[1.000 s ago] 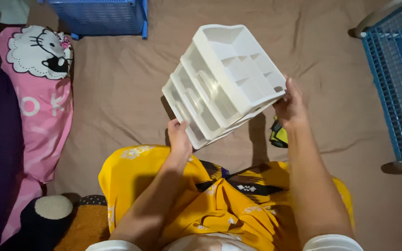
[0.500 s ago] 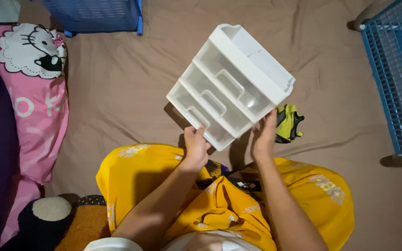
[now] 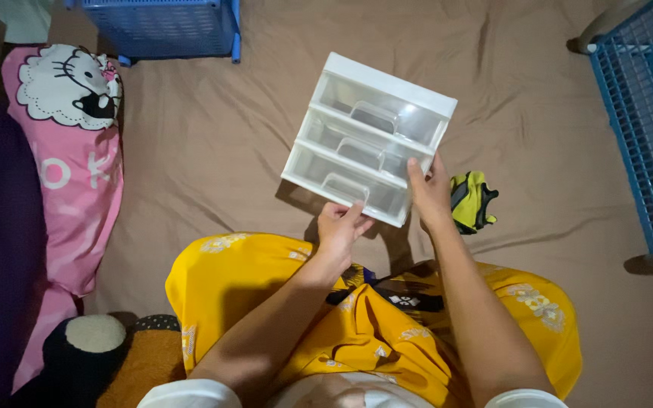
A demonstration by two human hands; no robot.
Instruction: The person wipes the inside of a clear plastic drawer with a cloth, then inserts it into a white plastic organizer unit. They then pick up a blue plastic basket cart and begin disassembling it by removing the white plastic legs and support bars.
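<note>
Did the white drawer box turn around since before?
Yes. The white drawer box has turned: its drawer fronts now face the camera, and its lower edge has dropped closer to the yellow cloth on the lap.

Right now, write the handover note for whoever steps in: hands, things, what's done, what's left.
Left hand: fingers under the near bottom edge of the white drawer unit.
Right hand: gripping its near right corner.
Unit: held above the brown sheet, front facing up, three clear drawers all shut.
Yellow-black item lies on the sheet beside the right hand.
Done: unit in both hands. Left: not set down, drawers unopened.
</note>
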